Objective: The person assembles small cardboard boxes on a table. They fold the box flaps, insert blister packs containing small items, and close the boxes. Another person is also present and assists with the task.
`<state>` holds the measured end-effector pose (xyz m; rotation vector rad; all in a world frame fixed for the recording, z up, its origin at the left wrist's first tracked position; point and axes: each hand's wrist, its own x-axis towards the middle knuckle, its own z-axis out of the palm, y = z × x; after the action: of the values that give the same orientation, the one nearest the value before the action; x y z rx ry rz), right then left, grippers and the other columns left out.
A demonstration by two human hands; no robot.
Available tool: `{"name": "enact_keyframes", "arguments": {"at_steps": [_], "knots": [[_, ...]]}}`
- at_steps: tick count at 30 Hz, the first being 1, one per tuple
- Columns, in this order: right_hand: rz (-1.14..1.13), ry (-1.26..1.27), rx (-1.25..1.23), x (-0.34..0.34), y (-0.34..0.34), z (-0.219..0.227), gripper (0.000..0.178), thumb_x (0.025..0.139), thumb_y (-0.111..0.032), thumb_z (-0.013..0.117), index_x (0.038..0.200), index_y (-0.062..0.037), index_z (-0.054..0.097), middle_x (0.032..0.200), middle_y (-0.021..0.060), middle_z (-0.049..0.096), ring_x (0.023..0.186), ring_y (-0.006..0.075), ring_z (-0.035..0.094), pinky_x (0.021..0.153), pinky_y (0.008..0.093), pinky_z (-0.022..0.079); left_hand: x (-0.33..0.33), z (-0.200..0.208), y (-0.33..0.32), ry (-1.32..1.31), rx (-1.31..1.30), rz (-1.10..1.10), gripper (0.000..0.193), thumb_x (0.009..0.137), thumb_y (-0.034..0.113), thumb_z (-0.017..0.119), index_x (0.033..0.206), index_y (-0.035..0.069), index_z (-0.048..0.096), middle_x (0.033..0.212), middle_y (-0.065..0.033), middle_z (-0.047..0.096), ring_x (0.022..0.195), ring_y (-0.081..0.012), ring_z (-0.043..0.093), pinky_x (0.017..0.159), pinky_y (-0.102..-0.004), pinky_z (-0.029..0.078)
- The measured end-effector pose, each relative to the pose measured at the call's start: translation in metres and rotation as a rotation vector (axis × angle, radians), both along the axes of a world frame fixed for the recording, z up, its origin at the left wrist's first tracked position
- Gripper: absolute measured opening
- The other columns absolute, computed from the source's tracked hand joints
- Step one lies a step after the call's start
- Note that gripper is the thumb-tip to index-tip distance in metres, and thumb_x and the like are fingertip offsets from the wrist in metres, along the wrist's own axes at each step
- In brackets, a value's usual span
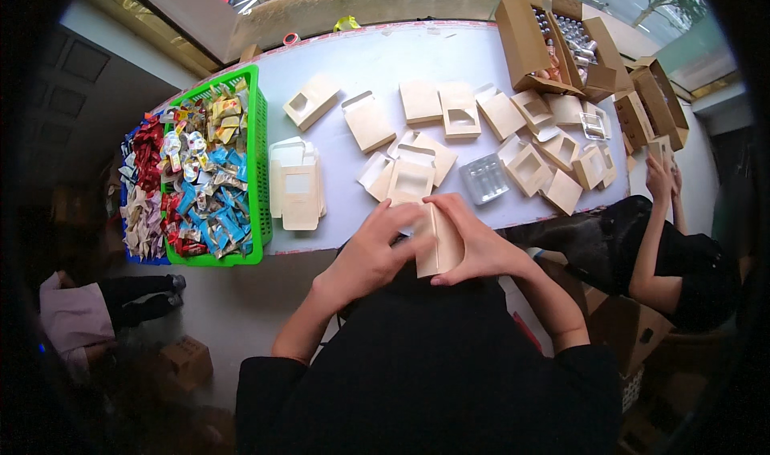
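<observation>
Close in front of my body, at the table's near edge, a small beige cardboard box [447,250] is held in my right hand [480,245]. The right thumb presses on its near end and the fingers wrap its far end. My left hand [383,242] is at the box's left side, its fingers bent toward it and smeared by motion; whether they grip is unclear. Just beyond my hands lies a beige window box [411,180], among other open boxes. A clear plastic blister tray [484,180] lies to the right of it.
Wrapped snacks fill a green basket [258,150] at the left. Flat beige cartons [301,221] are stacked beside it. Several window boxes [460,111] spread over the white table [353,60]. Brown cartons [513,50] with small bottles stand far right. Another person's hands [661,176] hold a box at right.
</observation>
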<state>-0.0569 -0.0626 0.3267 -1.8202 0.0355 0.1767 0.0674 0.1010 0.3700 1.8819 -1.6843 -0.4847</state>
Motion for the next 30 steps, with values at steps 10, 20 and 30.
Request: {"name": "enact_keyframes", "arguments": {"at_steps": [10,20,30], "knots": [[-0.07,-0.157,-0.608,-0.001,0.023,0.023,0.091,0.052,-0.027,0.074,0.126,-0.0051,0.026,0.116,0.0107,0.035,0.113,0.0263,0.034,0.097,0.0541,0.015,-0.008,-0.027,0.007,0.971,0.332,0.412,0.062,0.077,0.011,0.058,0.13,0.007,0.025,0.103,-0.0149,0.054,0.081,-0.0188,0.059,0.063,-0.0256,0.048],[0.008,-0.211,-0.805,0.0,0.036,0.023,0.085,0.053,-0.026,0.071,0.124,-0.001,0.031,0.117,0.0113,0.037,0.113,0.0251,0.035,0.095,0.0484,0.018,-0.005,-0.025,0.009,0.908,0.348,0.344,0.067,0.072,0.008,0.058,0.131,0.009,0.026,0.1,-0.0177,0.057,0.078,-0.0223,0.062,0.067,-0.0302,0.05],[-0.007,-0.14,-0.692,-0.002,0.038,0.006,0.092,0.051,-0.027,0.074,0.125,0.0003,0.029,0.12,0.0129,0.036,0.113,0.0264,0.034,0.094,0.0464,0.02,-0.008,-0.051,0.012,0.753,0.45,0.455,0.049,0.072,0.001,0.044,0.119,0.005,0.031,0.09,-0.0165,0.06,0.073,-0.0233,0.063,0.065,-0.0305,0.049]]}}
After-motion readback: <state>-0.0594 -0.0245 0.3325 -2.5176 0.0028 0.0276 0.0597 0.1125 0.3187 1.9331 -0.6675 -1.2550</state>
